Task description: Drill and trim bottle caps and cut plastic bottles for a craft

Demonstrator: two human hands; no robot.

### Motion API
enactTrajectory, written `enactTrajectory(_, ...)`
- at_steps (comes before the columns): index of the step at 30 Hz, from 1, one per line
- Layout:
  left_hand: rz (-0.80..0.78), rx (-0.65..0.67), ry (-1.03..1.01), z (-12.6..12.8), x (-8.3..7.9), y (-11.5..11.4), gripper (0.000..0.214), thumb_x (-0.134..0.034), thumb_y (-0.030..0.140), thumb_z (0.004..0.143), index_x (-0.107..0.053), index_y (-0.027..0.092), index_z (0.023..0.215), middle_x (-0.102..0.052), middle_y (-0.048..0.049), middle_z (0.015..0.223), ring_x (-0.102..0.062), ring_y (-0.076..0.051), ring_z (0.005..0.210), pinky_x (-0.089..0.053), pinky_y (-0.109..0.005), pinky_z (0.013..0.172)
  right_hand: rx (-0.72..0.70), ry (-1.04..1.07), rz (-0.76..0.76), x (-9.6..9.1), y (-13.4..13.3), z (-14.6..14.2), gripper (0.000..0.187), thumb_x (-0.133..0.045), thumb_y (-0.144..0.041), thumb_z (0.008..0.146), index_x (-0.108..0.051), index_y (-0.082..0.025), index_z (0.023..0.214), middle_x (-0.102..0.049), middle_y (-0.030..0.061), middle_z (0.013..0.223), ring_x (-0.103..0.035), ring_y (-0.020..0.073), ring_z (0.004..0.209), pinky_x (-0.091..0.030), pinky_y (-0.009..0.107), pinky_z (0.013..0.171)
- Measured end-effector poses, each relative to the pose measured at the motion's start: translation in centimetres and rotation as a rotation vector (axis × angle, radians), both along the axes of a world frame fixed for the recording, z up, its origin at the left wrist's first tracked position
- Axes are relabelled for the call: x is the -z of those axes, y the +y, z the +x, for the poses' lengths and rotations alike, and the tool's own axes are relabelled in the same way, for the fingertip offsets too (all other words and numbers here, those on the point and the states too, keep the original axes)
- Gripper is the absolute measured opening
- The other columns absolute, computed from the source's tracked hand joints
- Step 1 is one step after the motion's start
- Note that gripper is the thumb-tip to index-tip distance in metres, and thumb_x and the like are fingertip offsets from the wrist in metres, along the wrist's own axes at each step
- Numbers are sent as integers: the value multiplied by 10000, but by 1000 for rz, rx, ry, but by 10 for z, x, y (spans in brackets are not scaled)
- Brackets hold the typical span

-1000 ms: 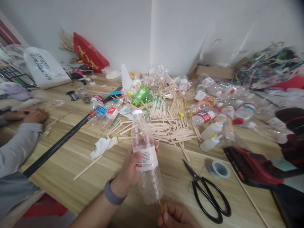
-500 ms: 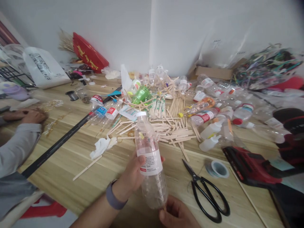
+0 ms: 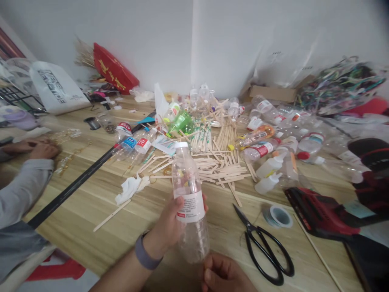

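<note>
A clear plastic bottle [image 3: 189, 209] with a white cap and a white label stands nearly upright, tilted slightly, above the near part of the table. My left hand [image 3: 170, 223], with a grey band on its wrist, is wrapped round it at the label. My right hand [image 3: 223, 272] is just below the bottle's base, thumb and fingers pinched together. Whatever they hold, if anything, is too small to make out. Black-handled scissors [image 3: 264, 247] lie on the table to the right of my right hand.
Wooden sticks [image 3: 225, 168] lie heaped behind the bottle, with more plastic bottles [image 3: 263, 148] around them. At right are a wire spool [image 3: 278, 216] and a red-and-black power tool [image 3: 322, 213]. A black bar [image 3: 73, 184] crosses the left side, near another person's hands [image 3: 42, 149].
The bottle has shifted slightly left and up in my left hand's grip. My right hand's pinched fingers have moved a little down from the bottle's base.
</note>
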State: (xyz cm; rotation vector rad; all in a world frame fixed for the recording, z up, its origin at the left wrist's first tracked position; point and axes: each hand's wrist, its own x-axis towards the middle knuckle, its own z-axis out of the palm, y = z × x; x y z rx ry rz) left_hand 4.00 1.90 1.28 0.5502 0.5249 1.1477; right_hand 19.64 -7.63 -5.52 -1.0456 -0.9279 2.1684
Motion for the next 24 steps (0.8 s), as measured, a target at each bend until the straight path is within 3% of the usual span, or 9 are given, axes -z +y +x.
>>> enactTrajectory(6, -49, 95, 16, 1, 1, -6, 518, -784, 557, 680, -731, 150, 996, -736, -66, 948, -691, -212, 774, -538, -321, 730, 62, -54, 7, 5, -1, 0, 595, -794, -678, 605, -449, -209, 729, -398, -96, 567, -282, 42, 473, -209, 214, 488)
enactTrajectory(13, -1, 253, -12, -11, 5, -11, 358, -787, 400, 741, -739, 209, 1040, -743, -43, 1092, -678, -212, 989, -482, -337, 919, 83, -83, 76, 20, -3, -5, 627, -744, -748, 575, -457, -214, 738, -403, -85, 584, -272, 48, 464, -234, 216, 446)
enactTrajectory(19, -61, 538, 1, -13, 13, -23, 725, -699, 701, 673, -705, 116, 1101, -736, -136, 995, -696, -236, 839, -525, -339, 761, 106, -83, 23, 6, -2, -6, 599, -804, -684, 549, -511, -198, 741, -437, -75, 583, -281, 48, 472, -222, 217, 443)
enactTrajectory(24, -30, 528, 12, -3, 17, -34, 771, -722, 726, 615, -690, 116, 1085, -726, -120, 893, -675, -185, 711, -515, -275, 654, 135, -55, -11, 2, -2, -14, 617, -822, -695, 444, -494, -206, 632, -422, -81, 500, -277, 47, 410, -195, 232, 405)
